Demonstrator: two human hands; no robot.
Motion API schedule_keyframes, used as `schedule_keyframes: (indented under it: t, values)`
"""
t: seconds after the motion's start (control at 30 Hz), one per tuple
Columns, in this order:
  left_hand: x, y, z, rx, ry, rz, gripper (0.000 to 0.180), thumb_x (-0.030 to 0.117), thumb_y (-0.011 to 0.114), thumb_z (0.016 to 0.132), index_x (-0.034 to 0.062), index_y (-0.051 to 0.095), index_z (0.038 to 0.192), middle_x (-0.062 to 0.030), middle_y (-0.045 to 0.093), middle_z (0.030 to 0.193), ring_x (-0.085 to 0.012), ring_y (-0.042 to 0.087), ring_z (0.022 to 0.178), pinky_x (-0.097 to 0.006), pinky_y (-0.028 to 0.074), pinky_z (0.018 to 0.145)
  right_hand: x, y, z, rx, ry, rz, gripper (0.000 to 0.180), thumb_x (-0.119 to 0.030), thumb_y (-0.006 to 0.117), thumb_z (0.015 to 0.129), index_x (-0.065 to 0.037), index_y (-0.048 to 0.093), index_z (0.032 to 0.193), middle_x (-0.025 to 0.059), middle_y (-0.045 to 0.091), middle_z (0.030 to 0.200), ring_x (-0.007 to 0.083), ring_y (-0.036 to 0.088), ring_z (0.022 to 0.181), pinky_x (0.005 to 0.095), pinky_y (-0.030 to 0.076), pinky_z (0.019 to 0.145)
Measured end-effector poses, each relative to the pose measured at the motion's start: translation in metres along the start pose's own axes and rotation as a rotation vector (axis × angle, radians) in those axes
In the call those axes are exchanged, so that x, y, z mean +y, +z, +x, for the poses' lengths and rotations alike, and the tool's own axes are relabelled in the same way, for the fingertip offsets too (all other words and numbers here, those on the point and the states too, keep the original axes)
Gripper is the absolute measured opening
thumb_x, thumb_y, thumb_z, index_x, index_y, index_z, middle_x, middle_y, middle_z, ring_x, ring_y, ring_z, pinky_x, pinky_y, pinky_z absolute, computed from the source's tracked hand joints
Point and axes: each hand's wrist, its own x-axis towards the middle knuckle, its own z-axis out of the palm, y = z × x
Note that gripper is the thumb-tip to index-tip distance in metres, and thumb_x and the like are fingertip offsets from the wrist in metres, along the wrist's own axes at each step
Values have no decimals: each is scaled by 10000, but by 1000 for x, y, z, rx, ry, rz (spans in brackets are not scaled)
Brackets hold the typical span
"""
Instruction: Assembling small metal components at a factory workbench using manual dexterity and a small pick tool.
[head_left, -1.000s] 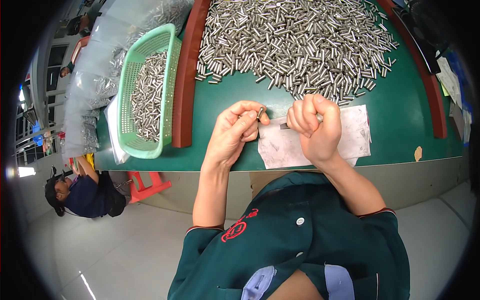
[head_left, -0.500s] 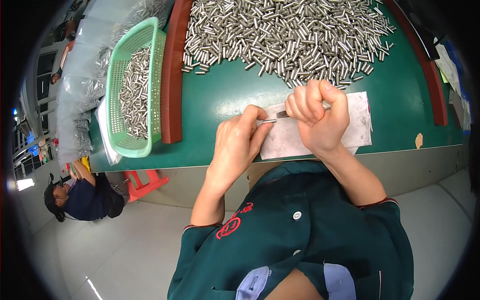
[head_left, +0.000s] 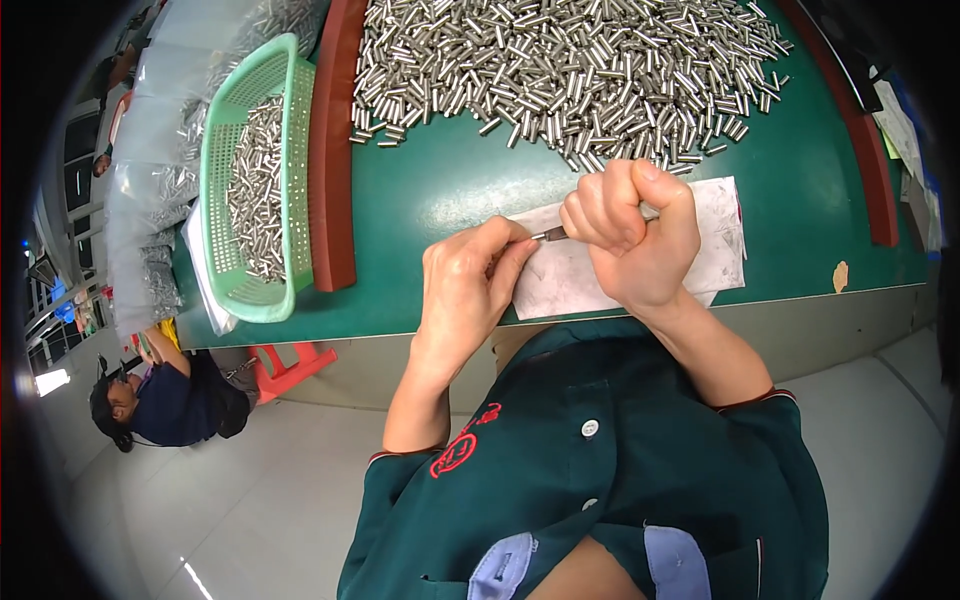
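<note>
While the left hand pinches a short silver metal pin above the smudged white sheet, the right hand is clenched around a grey flat-tipped tool | grip: both closed | pin: probably light, stiff, slippery; hold by sides, clear of tool tip

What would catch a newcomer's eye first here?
The heap of metal pins spread across the far part of the green table would likely come first. Nearer, the left hand pinches one pin close to the dark tool in the right hand, above a white sheet. At left, a light green basket holds more pins.
</note>
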Motion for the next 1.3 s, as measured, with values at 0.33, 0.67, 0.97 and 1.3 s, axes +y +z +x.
schedule_keyframes:
  t: [0.33,0.67,0.97,1.3]
  values:
    - [-6,4,-1,47,26,-28,103,11,638,680,3,538,656,-107,503,521,-236,483,437,-319,375,434,4,7,0,-22,-36,-103,396,-221,305,862,-109,266,484,-29,234,422,76,170,405,251,163,415]
    - [-2,-1,-4,45,-56,-130,90,26,622,726,9,536,702,-39,458,485,-142,437,425,-261,344,420,3,14,-3,-8,-128,-422,332,-133,349,825,-32,270,520,7,284,457,84,252,423,263,207,396]
    - [-18,-16,1,-155,-465,-1565,115,91,491,859,9,512,937,-72,505,746,-31,286,497,-159,274,449,1,11,0,5,-18,-84,347,-125,314,831,-80,260,490,-14,261,447,72,214,416,237,185,410]
    - [-10,-14,33,78,-306,-719,135,118,604,796,9,548,739,54,425,566,-13,328,496,-192,263,439,0,8,2,10,-7,-70,343,-119,312,824,-80,261,486,-9,261,442,72,201,413,238,176,406]
